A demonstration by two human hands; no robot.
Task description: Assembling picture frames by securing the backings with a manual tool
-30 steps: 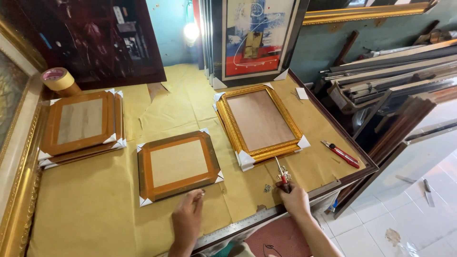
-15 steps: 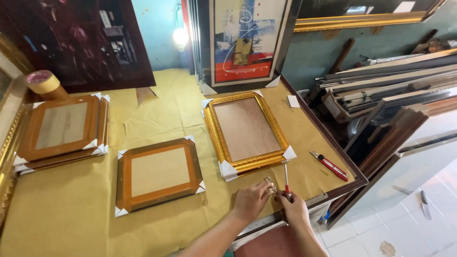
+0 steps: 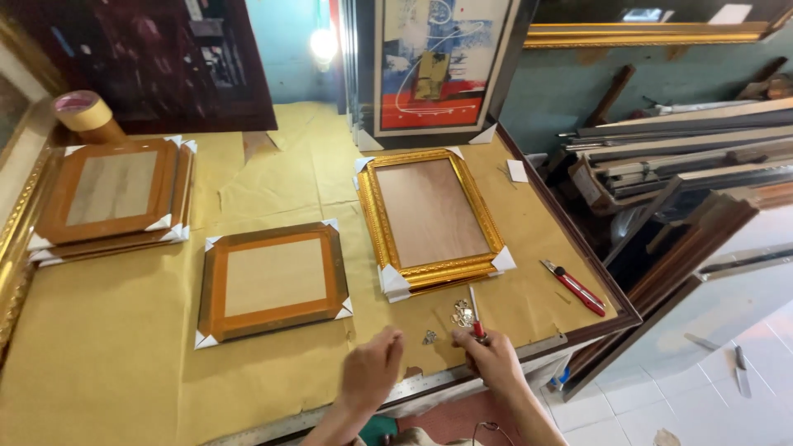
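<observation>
— What's nearest on the bench (image 3: 99,363)?

— Brown paper covers the bench, with a metal ruler (image 3: 462,380) along its near edge. The right hand (image 3: 496,363) has its grip closed around a red-handled screwdriver (image 3: 475,314), shaft pointing away toward a small pile of metal hangers (image 3: 462,314). One loose hanger (image 3: 429,337) lies just left of that hand. The left hand (image 3: 373,372) rests on the paper with fingers curled loosely, holding nothing that I can see.

— And beyond the hands?

— A gold frame (image 3: 431,216) lies face down just past the hangers, brown backing up, white protectors on its corners. To its left, well apart, is a brown wooden frame (image 3: 273,279), also face down. To the right, near the bench edge, is a red utility knife (image 3: 574,287).

— Farther back?

— A stack of brown frames (image 3: 111,194) at far left, with a tape roll (image 3: 83,111) behind it. A framed abstract print (image 3: 434,66) stands against the wall, a dark framed picture (image 3: 165,66) beside it, and a lit bulb (image 3: 324,45) between them.

— Any containers?

— None that hold anything. Right of the bench, lengths of frame moulding (image 3: 686,157) are piled on a rack, above a white tiled floor (image 3: 702,388).
</observation>
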